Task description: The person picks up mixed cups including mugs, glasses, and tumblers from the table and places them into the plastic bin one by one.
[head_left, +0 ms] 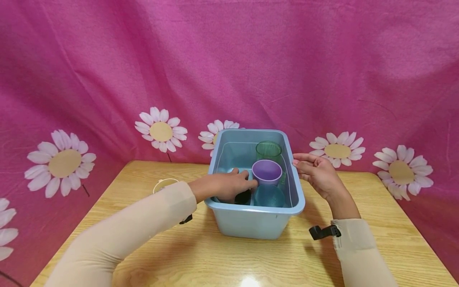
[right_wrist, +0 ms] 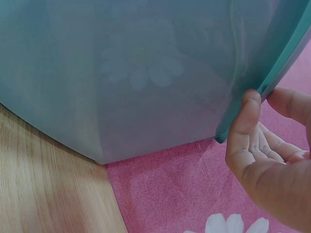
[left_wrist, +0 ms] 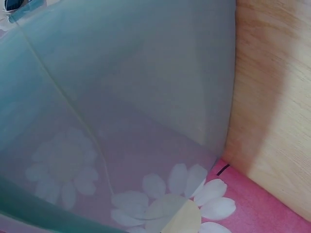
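Observation:
A light blue plastic tub [head_left: 252, 223] stands on the table. My left hand [head_left: 229, 186] is inside it, its fingers and thumb bent around a black cup [head_left: 243, 197] that it partly covers. Beside that hand in the tub are a purple cup [head_left: 267, 172], a clear blue cup [head_left: 269, 196] and, farther back, a green clear cup [head_left: 269, 150]. My right hand [head_left: 315, 171] pinches the tub's right rim between thumb and forefinger, as the right wrist view shows at the rim [right_wrist: 286, 48]. The left wrist view shows the tub's outer wall [left_wrist: 146, 73]; the left fingers are hidden there.
Left of the tub, a cream cup [head_left: 165, 184] stands on the wooden table [head_left: 222, 263], partly behind the left sleeve. A pink cloth [head_left: 229, 59] with large white flowers hangs behind the table. Black straps [head_left: 324, 232] sit at the wrists.

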`<state>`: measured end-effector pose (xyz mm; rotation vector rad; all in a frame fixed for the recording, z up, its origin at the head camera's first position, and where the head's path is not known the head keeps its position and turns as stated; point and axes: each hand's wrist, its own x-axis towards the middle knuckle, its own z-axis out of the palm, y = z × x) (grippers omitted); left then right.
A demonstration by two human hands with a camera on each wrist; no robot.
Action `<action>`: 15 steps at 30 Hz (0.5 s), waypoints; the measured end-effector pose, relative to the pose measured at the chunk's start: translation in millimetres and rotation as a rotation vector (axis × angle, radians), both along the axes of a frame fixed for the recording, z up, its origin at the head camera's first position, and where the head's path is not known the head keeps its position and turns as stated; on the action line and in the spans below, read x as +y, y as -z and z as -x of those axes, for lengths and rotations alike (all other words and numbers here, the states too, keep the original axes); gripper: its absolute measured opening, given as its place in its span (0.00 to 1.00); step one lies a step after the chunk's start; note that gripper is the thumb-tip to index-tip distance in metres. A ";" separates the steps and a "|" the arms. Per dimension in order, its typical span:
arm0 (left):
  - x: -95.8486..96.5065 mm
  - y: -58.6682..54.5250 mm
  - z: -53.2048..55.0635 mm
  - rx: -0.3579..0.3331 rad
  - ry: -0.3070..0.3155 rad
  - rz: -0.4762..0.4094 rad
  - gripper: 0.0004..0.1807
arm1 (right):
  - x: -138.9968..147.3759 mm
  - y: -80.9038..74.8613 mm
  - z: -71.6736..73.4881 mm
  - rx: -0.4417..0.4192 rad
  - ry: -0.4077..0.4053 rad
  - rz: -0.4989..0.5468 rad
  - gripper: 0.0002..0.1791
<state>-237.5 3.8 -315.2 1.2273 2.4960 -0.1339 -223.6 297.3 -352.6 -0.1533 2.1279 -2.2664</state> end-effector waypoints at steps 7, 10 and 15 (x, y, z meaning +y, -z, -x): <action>0.1 -3.0 -3.2 0.015 -0.029 0.022 0.36 | 0.3 -0.7 -0.7 -0.001 0.001 -0.004 0.25; -1.2 -6.5 -5.4 0.076 -0.004 0.025 0.40 | 0.2 -0.6 -0.5 0.001 -0.002 0.001 0.23; -6.1 -18.1 -7.4 0.171 0.034 -0.009 0.45 | 0.2 -0.2 -0.3 0.001 -0.002 0.012 0.21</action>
